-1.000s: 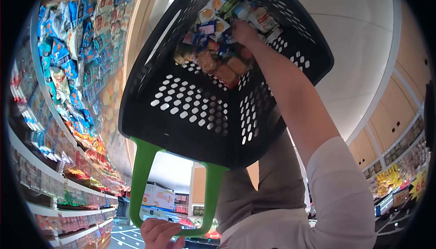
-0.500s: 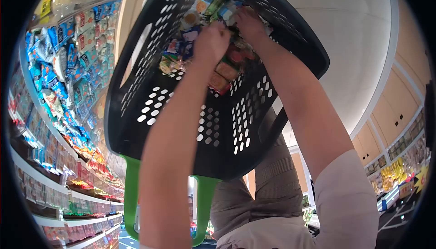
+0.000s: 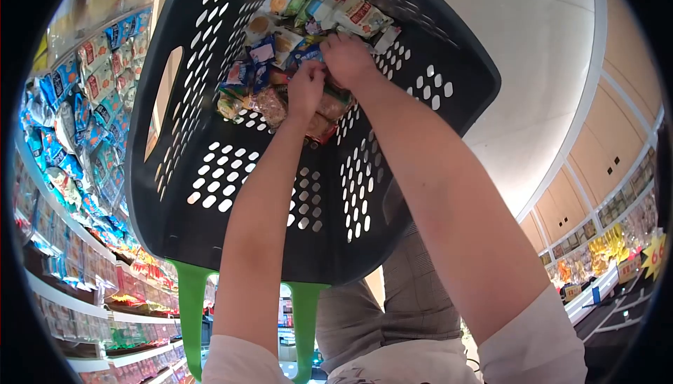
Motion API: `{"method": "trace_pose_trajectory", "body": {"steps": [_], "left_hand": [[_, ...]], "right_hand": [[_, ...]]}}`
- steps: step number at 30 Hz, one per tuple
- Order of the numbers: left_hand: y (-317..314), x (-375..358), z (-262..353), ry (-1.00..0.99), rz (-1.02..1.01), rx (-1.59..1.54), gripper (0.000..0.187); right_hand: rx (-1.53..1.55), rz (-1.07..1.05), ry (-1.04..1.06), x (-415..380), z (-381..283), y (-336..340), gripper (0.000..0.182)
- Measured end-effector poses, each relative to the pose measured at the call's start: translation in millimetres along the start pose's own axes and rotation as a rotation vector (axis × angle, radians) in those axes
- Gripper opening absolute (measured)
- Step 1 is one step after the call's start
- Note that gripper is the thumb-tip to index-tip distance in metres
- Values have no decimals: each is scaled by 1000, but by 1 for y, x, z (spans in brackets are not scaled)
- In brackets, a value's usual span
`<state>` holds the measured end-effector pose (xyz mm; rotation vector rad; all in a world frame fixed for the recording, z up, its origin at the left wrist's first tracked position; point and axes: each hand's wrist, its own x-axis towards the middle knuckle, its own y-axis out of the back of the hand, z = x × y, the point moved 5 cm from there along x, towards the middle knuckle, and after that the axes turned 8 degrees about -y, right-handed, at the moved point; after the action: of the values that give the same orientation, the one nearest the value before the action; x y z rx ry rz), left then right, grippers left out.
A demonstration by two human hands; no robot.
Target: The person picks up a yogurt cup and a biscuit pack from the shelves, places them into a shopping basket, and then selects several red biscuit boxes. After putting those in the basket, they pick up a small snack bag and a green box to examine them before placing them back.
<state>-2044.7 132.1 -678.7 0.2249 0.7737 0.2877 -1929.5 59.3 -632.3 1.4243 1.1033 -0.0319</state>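
Both of my arms reach down into a black plastic shopping basket (image 3: 280, 254) with slotted walls and green handles (image 3: 305, 321). Small packaged snacks are heaped at its bottom. My left hand (image 3: 306, 90) has its fingers curled in over the middle of the heap, beside a blue packet (image 3: 308, 53). Close by on the right, my right hand (image 3: 347, 62) has bent fingers pressed down among the packets, their tips partly hidden. What either hand holds is not clear. A white packet with red print (image 3: 361, 15) lies just past the right hand. Brown-looking packets (image 3: 319, 128) lie below the left hand.
Shelves (image 3: 73, 289) of bagged snacks run along the left, with blue packets (image 3: 66, 146) piled in the upper part. A pale curved surface (image 3: 519, 62) is at the right. Farther right are wooden cabinets (image 3: 589, 174) and yellow-packaged goods (image 3: 608, 245).
My hands have shifted left and slightly down in view, and the right hand has come off the white red-printed packet. The basket appears farther left.
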Motion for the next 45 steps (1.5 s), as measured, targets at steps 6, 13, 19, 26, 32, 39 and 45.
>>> {"method": "trace_pose_trajectory", "body": {"steps": [6,13,19,26,32,39,45], "left_hand": [[2,0,-7,5,-77,-9,24],[-8,-5,-1,46,-135,-53,31],[-9,-15,49,-214,1,-127,72],[2,-37,61,41,-577,-398,48],[20,-45,48,216,-558,-285,38],[22,-40,30,166,-467,-397,40],[36,-58,45,222,-444,-203,42]], "right_hand": [[-294,155,1,59,41,-7,36],[-657,-143,-32,38,46,1,33],[-265,-83,-154,-9,11,41,32],[395,-626,12,-27,10,47,51],[281,-404,-170,21,62,20,53],[385,-168,-225,54,32,-13,36],[841,-467,-539,5,19,-49,46]]}}
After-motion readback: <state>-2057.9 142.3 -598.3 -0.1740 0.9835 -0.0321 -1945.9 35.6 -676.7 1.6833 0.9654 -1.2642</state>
